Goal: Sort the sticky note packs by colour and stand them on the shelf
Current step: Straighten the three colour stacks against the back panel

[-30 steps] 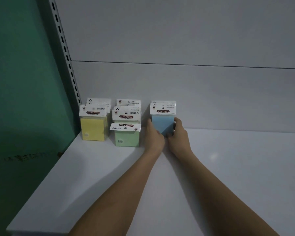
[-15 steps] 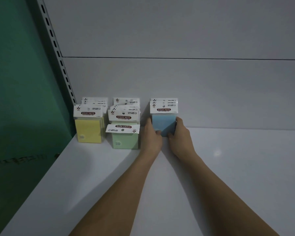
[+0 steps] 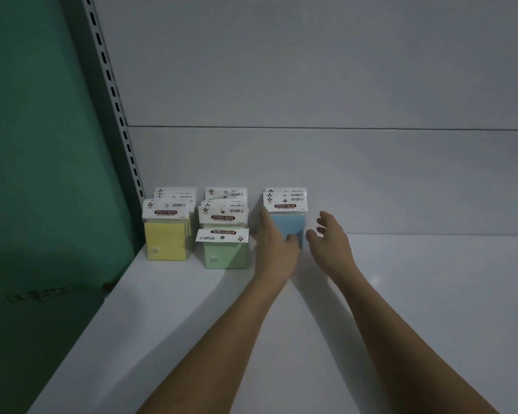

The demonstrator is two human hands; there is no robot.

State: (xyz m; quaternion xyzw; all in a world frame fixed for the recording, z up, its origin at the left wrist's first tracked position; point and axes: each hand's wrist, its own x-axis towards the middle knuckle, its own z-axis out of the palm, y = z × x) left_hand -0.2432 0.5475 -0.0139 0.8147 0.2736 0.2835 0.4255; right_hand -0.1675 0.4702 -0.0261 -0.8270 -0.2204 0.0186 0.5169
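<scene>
The blue packs [image 3: 287, 227] stand upright at the back of the shelf [image 3: 431, 294], right of the green row [image 3: 225, 249]. The left hand [image 3: 274, 249] rests against them, fingers straight; the right hand [image 3: 329, 246] hovers just beside, loosely spread, holding nothing. Placement looks finished; next, probably righting the upside-down front green pack [image 3: 222, 236].

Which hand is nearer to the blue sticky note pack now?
Left. The left hand touches the blue pack at its left front; the right hand is open, just off its right side.

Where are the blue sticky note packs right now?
Head view: the blue packs stand at the shelf's back, right of the green packs, between both hands.
</scene>
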